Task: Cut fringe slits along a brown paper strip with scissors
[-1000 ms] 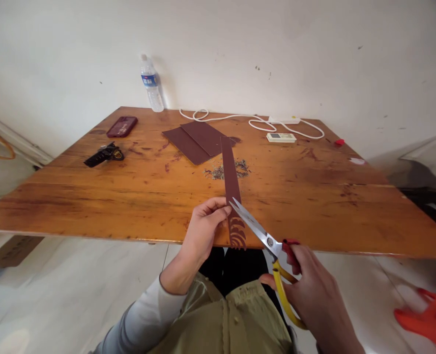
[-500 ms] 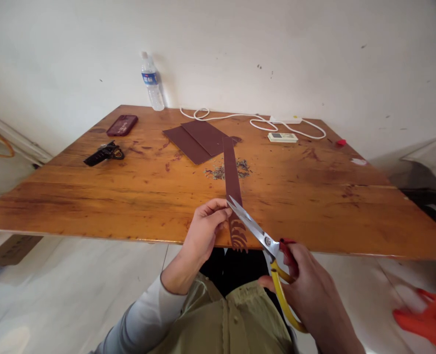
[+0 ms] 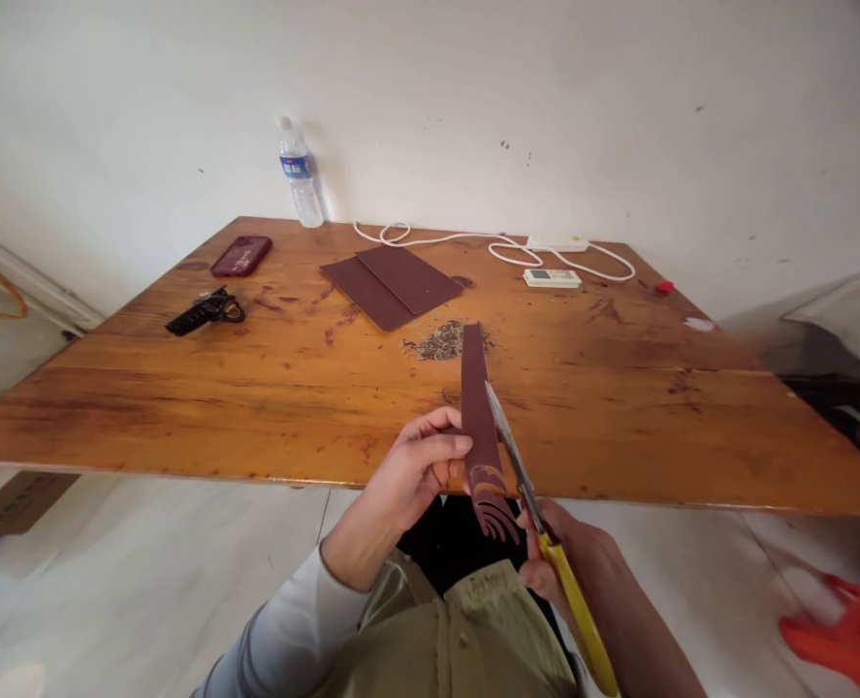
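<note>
My left hand [image 3: 430, 460] pinches a long maroon strip [image 3: 477, 388], which looks like sandpaper or stiff paper, along its left edge. Curved slits fringe the strip's near end, and those narrow tongues bend downward over my lap. In my right hand [image 3: 575, 548] are scissors [image 3: 523, 482] with one yellow handle; their blades point away from me along the strip's right side. Whether the blades touch the strip I cannot tell. Beyond the strip's far end lies a small heap of thin dark clippings [image 3: 440, 341]. Two maroon sheets [image 3: 400, 281] overlap behind it.
On the wooden table [image 3: 291, 407] are a black hair claw [image 3: 206, 310], a maroon phone [image 3: 241, 256], a plastic bottle [image 3: 301, 179] by the wall, a white cable [image 3: 444, 237] with a power strip [image 3: 557, 244], and a pale remote [image 3: 552, 278]. A red bag [image 3: 837, 630] lies on the floor.
The strip has moved right and toward me, its fringed end now bent lower. The scissors have turned more edge-on and shifted to the strip's right side.
</note>
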Motion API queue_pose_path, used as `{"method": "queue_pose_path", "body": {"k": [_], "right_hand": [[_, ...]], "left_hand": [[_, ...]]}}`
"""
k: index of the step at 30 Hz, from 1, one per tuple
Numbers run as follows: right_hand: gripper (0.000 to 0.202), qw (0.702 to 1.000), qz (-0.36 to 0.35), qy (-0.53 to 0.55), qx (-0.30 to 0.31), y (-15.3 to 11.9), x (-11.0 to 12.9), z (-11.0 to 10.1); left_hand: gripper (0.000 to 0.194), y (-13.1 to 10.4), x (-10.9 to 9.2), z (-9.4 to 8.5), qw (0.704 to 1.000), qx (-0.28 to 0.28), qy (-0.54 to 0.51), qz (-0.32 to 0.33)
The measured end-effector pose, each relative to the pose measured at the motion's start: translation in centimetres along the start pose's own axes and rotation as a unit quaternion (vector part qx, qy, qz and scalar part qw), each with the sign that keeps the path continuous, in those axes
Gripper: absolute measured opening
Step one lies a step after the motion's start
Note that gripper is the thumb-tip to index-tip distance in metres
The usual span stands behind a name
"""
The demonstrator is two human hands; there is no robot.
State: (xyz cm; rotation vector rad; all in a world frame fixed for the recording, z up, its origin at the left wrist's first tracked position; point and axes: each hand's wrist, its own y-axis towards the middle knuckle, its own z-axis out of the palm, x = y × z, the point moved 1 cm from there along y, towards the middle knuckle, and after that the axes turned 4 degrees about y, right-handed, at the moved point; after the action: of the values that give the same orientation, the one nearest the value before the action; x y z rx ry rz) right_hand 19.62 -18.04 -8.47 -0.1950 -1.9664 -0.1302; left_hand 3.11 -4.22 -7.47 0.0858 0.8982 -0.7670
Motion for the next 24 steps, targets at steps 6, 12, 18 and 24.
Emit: {"method": "queue_pose_path", "body": {"k": [6,12,18,24], "right_hand": [[0.036,1.0,-0.002,0.022,0.006,0.2,-0.6,0.4],[0.046,0.998,0.002,0.055,0.014,-0.7,-2.1,0.9],[0.043,0.996,0.035,0.045,0.065,-1.2,-3.7,0.6],[0.025,0.994,0.055,0.062,0.073,-1.3,-5.1,0.3]], "left_hand": [[0.024,-0.2,0.0,0.6,1.0,0.013,0.015,0.022],[0.022,-0.4,-0.9,0.4,0.994,-0.07,0.047,0.076],[0.016,-0.2,-1.3,-0.2,0.983,-0.13,0.073,0.11],[0.017,0.1,-1.0,-0.4,0.981,-0.141,0.067,0.113]]}}
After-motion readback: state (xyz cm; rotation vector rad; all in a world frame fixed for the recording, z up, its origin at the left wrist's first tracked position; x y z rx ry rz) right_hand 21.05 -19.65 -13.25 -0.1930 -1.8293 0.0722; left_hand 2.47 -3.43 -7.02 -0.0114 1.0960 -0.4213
